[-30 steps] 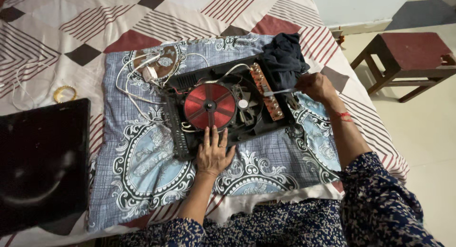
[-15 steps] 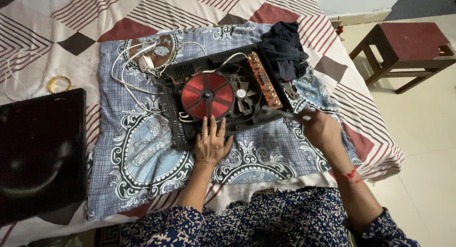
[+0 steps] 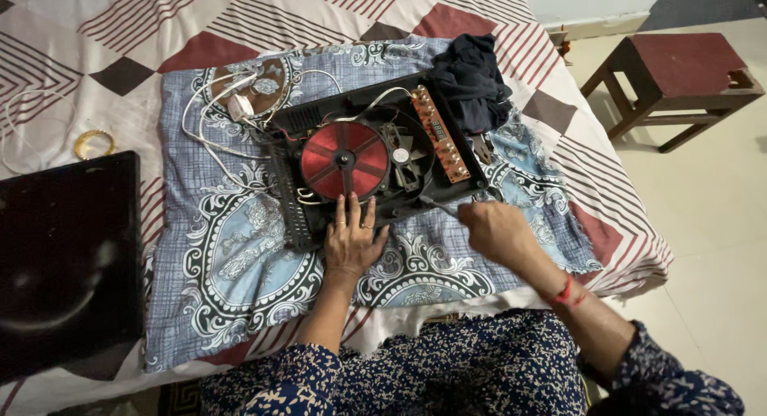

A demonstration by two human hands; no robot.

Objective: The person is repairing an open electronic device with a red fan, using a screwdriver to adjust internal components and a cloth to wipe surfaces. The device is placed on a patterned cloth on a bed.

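nearest the camera, a dark floral sleeve (image 3: 415,368) lies across the near edge of the bed (image 3: 96,40). the left hand (image 3: 350,238) rests flat, fingers (image 3: 351,212) spread, on the near edge of the cooker (image 3: 375,164), its fingertips just touching the rim of the red coil (image 3: 345,160). the right hand (image 3: 499,230), with a red thread at the wrist, is closed around a screwdriver (image 3: 435,202), fingers pressed together on the handle; the tip points at the cooker's near right corner.

the cooker lies opened, cover off, on a blue patterned cloth (image 3: 232,264) near the middle of the bed. beside the coil, to the right, sits a small fan (image 3: 403,156), and along the right side runs an orange circuit strip (image 3: 441,144). a white cord (image 3: 228,120) loops on the cloth at the cooker's left. a dark rag (image 3: 471,80) lies at the cooker's far right corner.

a black glass panel (image 3: 68,260) lies at the bed's near left corner, and a yellow bangle (image 3: 94,142) just beyond it. on the floor past the bed's right edge stands a brown stool (image 3: 679,72).
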